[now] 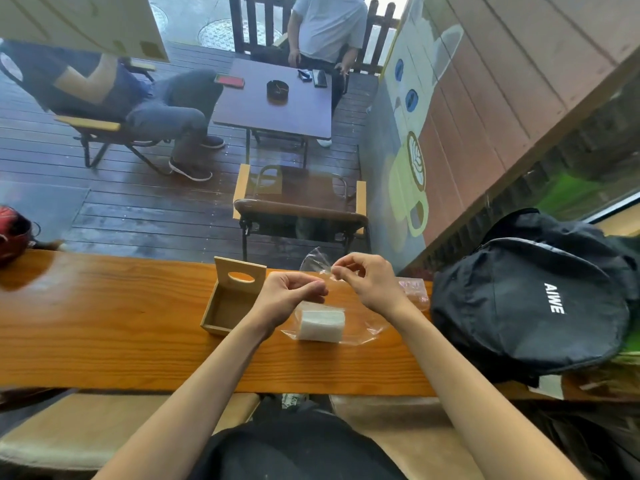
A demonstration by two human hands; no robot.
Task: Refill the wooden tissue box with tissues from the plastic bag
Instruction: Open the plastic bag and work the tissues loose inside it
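Observation:
An open wooden tissue box (227, 308) lies on the wooden counter (104, 327), its lid (240, 275) with an oval slot standing upright at the far side. The inside looks bare. To its right a white stack of tissues (322, 325) sits inside a clear plastic bag (367, 329). My left hand (289, 296) hovers over the bag's left side with fingers curled on the film. My right hand (367, 280) pinches the bag's raised top edge (317, 261) above the counter.
A black backpack (533, 299) fills the counter's right end. A small pinkish plastic packet (414, 289) lies behind my right wrist. A red cap (14, 233) sits at the far left. Beyond a window are chairs, a table and two seated people.

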